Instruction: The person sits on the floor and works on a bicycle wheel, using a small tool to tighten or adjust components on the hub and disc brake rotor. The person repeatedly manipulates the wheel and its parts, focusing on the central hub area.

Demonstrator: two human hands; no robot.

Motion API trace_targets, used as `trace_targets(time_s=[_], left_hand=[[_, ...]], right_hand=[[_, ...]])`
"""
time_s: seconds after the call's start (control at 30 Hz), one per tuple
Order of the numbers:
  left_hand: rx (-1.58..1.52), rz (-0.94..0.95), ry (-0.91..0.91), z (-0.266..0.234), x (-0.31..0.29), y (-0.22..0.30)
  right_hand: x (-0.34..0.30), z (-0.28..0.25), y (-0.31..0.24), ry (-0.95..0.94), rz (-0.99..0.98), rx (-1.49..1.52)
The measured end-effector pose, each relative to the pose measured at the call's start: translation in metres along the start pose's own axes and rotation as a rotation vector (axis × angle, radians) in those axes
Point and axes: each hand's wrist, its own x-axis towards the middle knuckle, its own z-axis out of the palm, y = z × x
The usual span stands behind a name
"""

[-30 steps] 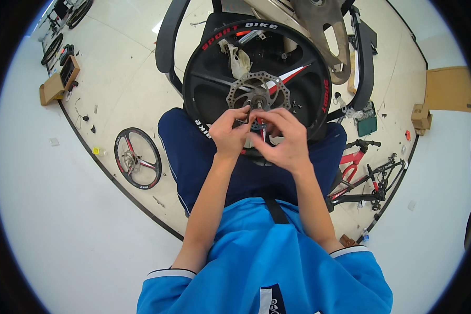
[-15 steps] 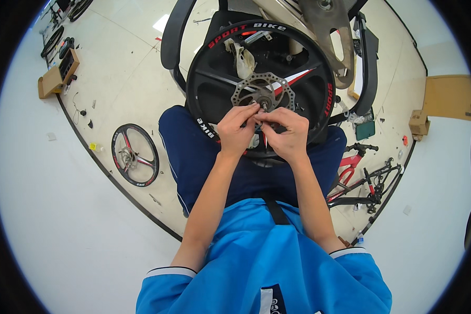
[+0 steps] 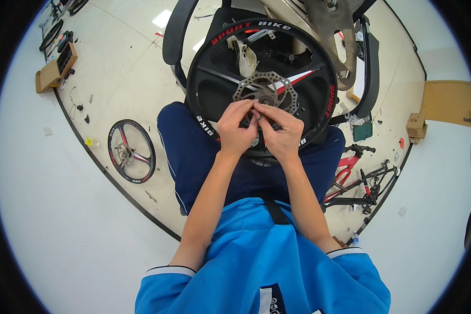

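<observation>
A black bicycle wheel point(image 3: 199, 69) with red and white spokes lies in front of me, its near rim over my thighs. At its centre sits a metal brake disc point(image 3: 293, 99) with holes round its edge. Just on the near side of the hub, my left hand point(image 3: 236, 128) and my right hand point(image 3: 282, 133) meet, thumbs and fingers pinched together. Whatever small piece they hold is hidden by the fingertips. Behind the disc, a crumpled whitish glove or cloth point(image 3: 247, 60) rests within the wheel's outline.
A chair with black armrests point(image 3: 176, 36) stands under the wheel, with a greyish metal frame part point(image 3: 319, 15) at its far right. On the floor are a second wheel point(image 3: 153, 157) at left, a red and black bicycle frame point(image 3: 350, 180) at right, and cardboard boxes point(image 3: 49, 76).
My right hand has shifted slightly left, and its fingertips now sit closer against those of my left hand. The wheel stays in nearly the same place.
</observation>
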Motion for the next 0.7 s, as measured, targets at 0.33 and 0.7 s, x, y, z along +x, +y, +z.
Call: trace_targets(time_s=[0.33,0.7], left_hand=[[0.027,0.101,-0.046,-0.003,0.002,-0.008],[0.06,0.144,0.024,-0.005,0.011,-0.001]], right_hand=[[0.007,-0.002,-0.012,-0.071,0.022,-0.049],[0.002,0.007,-0.007,0.007,0.127,0.12]])
